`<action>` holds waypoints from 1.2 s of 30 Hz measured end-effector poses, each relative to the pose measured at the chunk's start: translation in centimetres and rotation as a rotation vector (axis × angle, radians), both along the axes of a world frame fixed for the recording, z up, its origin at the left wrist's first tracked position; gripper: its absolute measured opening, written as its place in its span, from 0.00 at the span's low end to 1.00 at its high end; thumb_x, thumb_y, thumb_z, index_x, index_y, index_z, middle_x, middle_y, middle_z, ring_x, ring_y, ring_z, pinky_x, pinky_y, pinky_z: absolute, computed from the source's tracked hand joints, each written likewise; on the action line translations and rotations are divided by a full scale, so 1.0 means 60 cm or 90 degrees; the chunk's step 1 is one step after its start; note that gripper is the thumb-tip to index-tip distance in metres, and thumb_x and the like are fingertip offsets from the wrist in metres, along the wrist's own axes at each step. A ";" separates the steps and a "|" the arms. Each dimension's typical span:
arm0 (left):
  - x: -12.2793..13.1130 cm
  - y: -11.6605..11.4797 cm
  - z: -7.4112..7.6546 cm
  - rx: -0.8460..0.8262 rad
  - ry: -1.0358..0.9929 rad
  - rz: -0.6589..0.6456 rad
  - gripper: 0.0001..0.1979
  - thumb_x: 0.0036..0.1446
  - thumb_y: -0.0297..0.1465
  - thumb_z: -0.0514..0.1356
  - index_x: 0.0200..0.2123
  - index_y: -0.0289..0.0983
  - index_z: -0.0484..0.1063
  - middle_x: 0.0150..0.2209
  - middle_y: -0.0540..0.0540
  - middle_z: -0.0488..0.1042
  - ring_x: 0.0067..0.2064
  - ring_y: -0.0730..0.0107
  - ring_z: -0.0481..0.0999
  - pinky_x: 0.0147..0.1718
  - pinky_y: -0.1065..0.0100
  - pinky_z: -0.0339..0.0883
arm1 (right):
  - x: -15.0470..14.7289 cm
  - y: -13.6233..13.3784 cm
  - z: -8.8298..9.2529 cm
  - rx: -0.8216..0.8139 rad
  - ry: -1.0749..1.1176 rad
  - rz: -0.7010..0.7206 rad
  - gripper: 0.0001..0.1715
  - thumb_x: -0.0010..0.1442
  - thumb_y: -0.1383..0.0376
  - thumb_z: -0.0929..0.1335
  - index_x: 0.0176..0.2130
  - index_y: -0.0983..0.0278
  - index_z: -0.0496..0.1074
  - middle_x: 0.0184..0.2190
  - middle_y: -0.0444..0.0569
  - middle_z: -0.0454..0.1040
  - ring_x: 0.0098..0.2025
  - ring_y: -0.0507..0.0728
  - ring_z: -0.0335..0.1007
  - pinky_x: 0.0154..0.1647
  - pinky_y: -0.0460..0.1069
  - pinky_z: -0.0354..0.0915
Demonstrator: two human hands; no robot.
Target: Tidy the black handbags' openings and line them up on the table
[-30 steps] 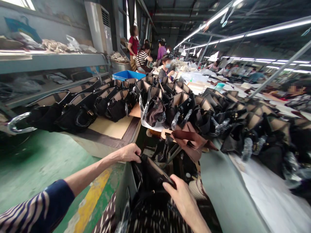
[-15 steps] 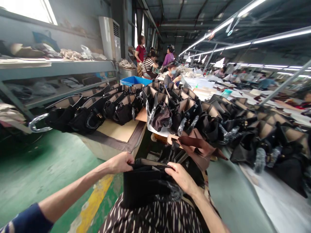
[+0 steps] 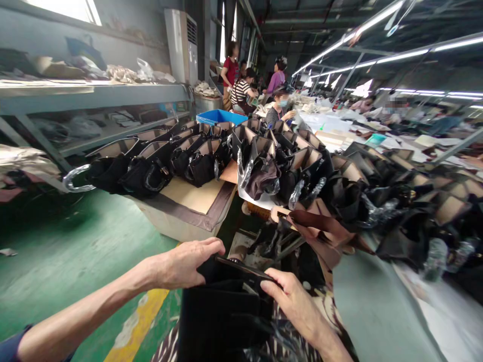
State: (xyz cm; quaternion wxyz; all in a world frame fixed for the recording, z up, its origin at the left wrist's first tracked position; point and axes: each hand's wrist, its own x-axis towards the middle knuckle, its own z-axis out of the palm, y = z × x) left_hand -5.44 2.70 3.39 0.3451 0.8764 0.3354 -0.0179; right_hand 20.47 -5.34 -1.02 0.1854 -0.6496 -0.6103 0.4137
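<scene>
A black bag (image 3: 222, 317) stands upright over the lap, its top edge facing up and clear plastic wrap low on its right side. My right hand (image 3: 290, 296) pinches the right part of its top edge between thumb and fingers. At the left top corner is my left hand (image 3: 190, 261), thumb apart from its stretched fingers, nearest the bag's edge and not closed round it. Just beyond lies a brown bag piece (image 3: 320, 226) on the table corner.
Rows of black bags (image 3: 204, 163) with beige linings cover the tables ahead and to the right. A blue bin (image 3: 222, 117) stands behind them. A grey-green table surface (image 3: 362, 301) lies at the right. Several people sit or stand farther back; shelving (image 3: 124, 93) runs along the left.
My left hand has opened from its pinch on the bag's edge. The bag has come nearer and lower in view. My right hand still grips the edge. The view has shifted slightly.
</scene>
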 end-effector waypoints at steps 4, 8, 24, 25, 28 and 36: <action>0.030 -0.004 0.017 -0.021 -0.053 -0.080 0.26 0.38 0.21 0.53 0.45 0.42 0.62 0.46 0.50 0.64 0.44 0.68 0.66 0.41 0.72 0.59 | -0.005 -0.005 0.007 -0.007 -0.001 0.016 0.15 0.55 0.54 0.61 0.28 0.62 0.67 0.27 0.41 0.69 0.33 0.54 0.62 0.33 0.45 0.56; 0.054 -0.005 -0.004 -0.022 -0.050 0.020 0.17 0.40 0.24 0.56 0.38 0.39 0.64 0.35 0.52 0.68 0.35 0.71 0.67 0.31 0.74 0.58 | -0.007 -0.011 0.008 0.006 0.007 0.008 0.15 0.55 0.55 0.61 0.27 0.62 0.67 0.27 0.41 0.69 0.33 0.53 0.63 0.32 0.44 0.56; 0.035 -0.023 -0.045 -0.070 -0.172 0.075 0.06 0.52 0.29 0.57 0.24 0.35 0.69 0.33 0.52 0.69 0.33 0.78 0.67 0.33 0.77 0.57 | -0.034 -0.029 -0.024 0.232 -0.007 -0.035 0.13 0.52 0.69 0.64 0.39 0.58 0.63 0.46 0.47 0.65 0.48 0.55 0.63 0.48 0.49 0.61; 0.035 -0.023 -0.044 -0.073 -0.169 0.075 0.06 0.52 0.29 0.57 0.24 0.35 0.70 0.34 0.52 0.69 0.33 0.78 0.67 0.33 0.77 0.57 | -0.035 -0.030 -0.027 0.260 -0.011 -0.037 0.13 0.52 0.69 0.64 0.39 0.58 0.64 0.49 0.48 0.63 0.50 0.56 0.61 0.50 0.50 0.61; 0.035 -0.024 -0.041 -0.075 -0.162 0.071 0.07 0.52 0.30 0.57 0.24 0.35 0.71 0.35 0.52 0.69 0.33 0.78 0.67 0.33 0.77 0.57 | -0.037 -0.030 -0.029 0.301 -0.021 -0.047 0.08 0.54 0.68 0.64 0.37 0.58 0.65 0.50 0.49 0.60 0.51 0.57 0.61 0.51 0.53 0.62; 0.037 -0.026 -0.038 -0.079 -0.150 0.074 0.07 0.52 0.29 0.56 0.24 0.35 0.71 0.35 0.52 0.69 0.33 0.77 0.67 0.33 0.77 0.57 | -0.045 -0.022 -0.028 0.335 -0.012 -0.030 0.05 0.55 0.67 0.64 0.33 0.60 0.69 0.45 0.49 0.64 0.43 0.55 0.67 0.46 0.49 0.66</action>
